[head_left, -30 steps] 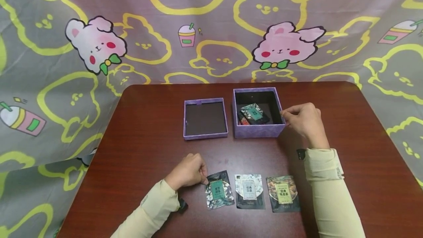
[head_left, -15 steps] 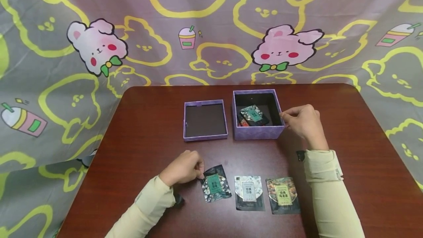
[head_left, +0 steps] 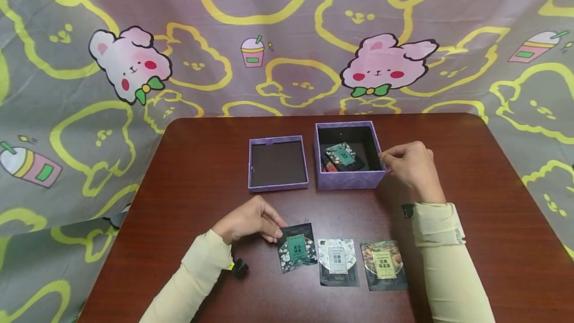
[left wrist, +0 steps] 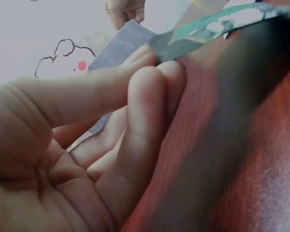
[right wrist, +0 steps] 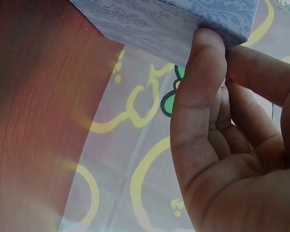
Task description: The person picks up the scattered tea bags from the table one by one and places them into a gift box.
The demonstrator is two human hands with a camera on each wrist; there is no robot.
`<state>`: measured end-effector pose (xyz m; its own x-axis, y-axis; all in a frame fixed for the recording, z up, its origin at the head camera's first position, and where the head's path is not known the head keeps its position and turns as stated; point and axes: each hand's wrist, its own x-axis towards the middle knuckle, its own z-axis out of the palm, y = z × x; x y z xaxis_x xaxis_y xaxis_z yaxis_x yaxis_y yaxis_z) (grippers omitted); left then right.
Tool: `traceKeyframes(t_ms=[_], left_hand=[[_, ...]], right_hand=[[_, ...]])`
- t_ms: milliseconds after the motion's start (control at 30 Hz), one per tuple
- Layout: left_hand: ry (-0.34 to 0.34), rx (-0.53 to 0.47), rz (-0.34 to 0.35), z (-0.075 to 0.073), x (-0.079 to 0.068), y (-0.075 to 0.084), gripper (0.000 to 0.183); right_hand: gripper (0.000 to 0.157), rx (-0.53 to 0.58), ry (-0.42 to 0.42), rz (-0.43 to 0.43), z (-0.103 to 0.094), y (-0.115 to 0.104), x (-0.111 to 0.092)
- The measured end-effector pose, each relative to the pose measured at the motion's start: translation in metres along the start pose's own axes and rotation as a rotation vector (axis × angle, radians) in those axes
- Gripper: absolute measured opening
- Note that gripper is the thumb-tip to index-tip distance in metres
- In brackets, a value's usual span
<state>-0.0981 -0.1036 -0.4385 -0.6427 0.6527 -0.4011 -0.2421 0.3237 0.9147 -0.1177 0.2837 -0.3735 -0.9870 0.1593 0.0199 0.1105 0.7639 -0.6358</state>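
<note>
My left hand (head_left: pixel 251 221) pinches the upper left corner of a black tea sachet (head_left: pixel 298 248) with a green label and flower print. In the left wrist view that sachet (left wrist: pixel 222 26) is raised over the table with a dark shadow below it. A silver-white labelled sachet (head_left: pixel 338 263) and a yellow-labelled one (head_left: pixel 384 265) lie flat to its right. At the purple box (head_left: pixel 350 180), my right hand (head_left: pixel 414 166) pinches the right wall near the front corner; thumb and forefinger meet at the box's edge in the right wrist view. Inside lie a green-labelled sachet (head_left: pixel 343 154) and others partly hidden beneath.
The shallow purple lid (head_left: pixel 276 166) lies inside-up to the left of the box. All of it stands on a reddish-brown wooden table (head_left: pixel 197 163). A cartoon-printed cloth (head_left: pixel 296 29) hangs right behind the table's far edge.
The left hand has shifted left and a little away from me, lifting the green-labelled sachet off its place and turning it. The right hand and box have stayed put.
</note>
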Motion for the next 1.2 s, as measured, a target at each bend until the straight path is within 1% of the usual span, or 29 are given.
traceKeyframes(t_ms=[167, 367, 600, 733, 900, 1067, 1200], left_hand=[[-0.004, -0.059, 0.017, 0.002, 0.003, 0.002, 0.012], [-0.068, -0.111, 0.046, 0.003, 0.004, 0.007, 0.012], [-0.108, -0.174, 0.055, 0.0, 0.006, 0.016, 0.013], [-0.143, -0.216, 0.07, -0.001, 0.011, 0.02, 0.013], [-0.177, -0.26, 0.068, -0.001, 0.021, 0.028, 0.011], [-0.182, -0.298, 0.064, 0.0, 0.032, 0.038, 0.013], [-0.179, -0.299, 0.066, -0.001, 0.037, 0.046, 0.014]], right_hand=[[0.024, 0.0, 0.001, -0.005, -0.001, 0.0, -0.001], [0.025, -0.001, -0.003, -0.004, 0.0, -0.001, -0.001], [0.025, -0.003, -0.006, -0.004, 0.0, -0.002, -0.001], [0.025, -0.002, -0.002, 0.001, -0.001, -0.002, -0.001], [0.026, 0.002, -0.001, 0.005, -0.001, -0.001, -0.002], [0.025, 0.007, 0.001, 0.011, -0.001, 0.0, -0.003], [0.024, 0.019, -0.002, 0.011, 0.0, -0.001, -0.002]])
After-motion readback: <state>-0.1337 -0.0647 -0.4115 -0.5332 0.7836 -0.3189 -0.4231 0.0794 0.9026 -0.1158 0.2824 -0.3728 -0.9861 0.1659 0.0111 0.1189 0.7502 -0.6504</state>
